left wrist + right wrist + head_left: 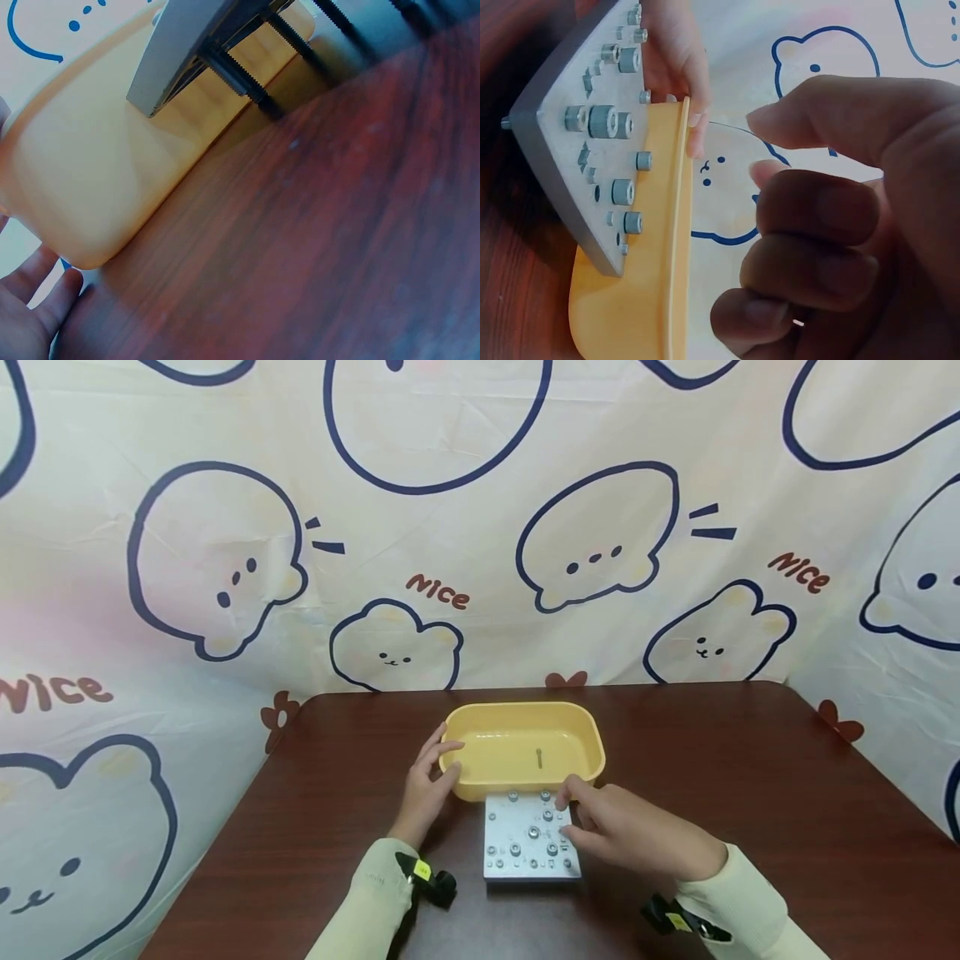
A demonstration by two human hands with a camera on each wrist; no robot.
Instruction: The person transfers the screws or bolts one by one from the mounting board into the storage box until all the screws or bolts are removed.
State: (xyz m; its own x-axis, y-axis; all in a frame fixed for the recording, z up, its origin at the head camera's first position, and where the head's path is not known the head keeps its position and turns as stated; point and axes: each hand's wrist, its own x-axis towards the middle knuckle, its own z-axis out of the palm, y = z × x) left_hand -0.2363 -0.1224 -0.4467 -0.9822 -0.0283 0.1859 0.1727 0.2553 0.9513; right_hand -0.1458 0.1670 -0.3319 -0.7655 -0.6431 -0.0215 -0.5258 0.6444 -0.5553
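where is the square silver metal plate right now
In the head view, the square silver metal plate is low, near centre, just in front of the yellow rectangular plastic tray, with the right hand at its right edge.

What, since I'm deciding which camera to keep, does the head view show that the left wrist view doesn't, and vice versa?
Only the head view: the bare right hand and a small, slim metal screw inside the rounded yellow plastic tray.
Only the left wrist view: dark threaded metal shafts beneath the flat silver metal plate.
Both: tray, plate, the bare left hand, the reddish-brown wood-grain table and the pale cloth backdrop with blue outlines.
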